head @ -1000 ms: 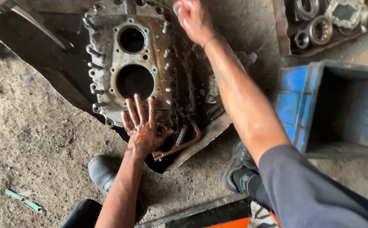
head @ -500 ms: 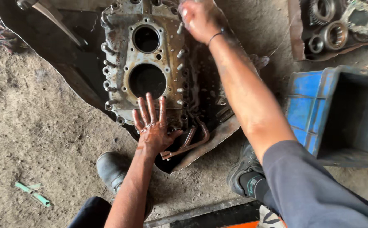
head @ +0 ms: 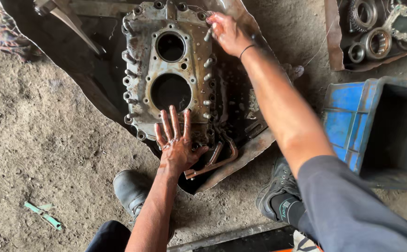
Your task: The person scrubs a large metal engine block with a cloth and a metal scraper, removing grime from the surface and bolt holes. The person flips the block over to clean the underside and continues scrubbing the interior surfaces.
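- The metal sheet [head: 254,149] is the largest thing here; it lies on the dirt floor [head: 49,140], dark and oily, and it carries the housing. Its near edge is curled and looks sharp, so a forearm that slides over it could be cut, I think.
- The cast metal housing [head: 140,70] lies flat on this sheet, with two round bores, the small one above the big one, and many studs along its rim. It is in front of the person, between the two arms. It looks heavy and greasy; if it tips or slides on the oily sheet, it could pinch the fingers beside it.
- The blue plastic crate [head: 348,121] stands to the right, well apart from the housing, and a tray of bearings and gears [head: 376,42] is beyond it.
- The left hand [head: 177,142] is spread wide and flat, fingers apart, pressing on the near edge of the housing just under the big bore. It holds nothing. It is wet with oil, so it may slip.
- The right hand [head: 229,32] is at the far right corner of the housing, fingers pinched narrow around a stud [head: 208,33] there. A greasy grip could slide off it.
- A bent copper-coloured pipe [head: 212,161] lies just beside the left hand.
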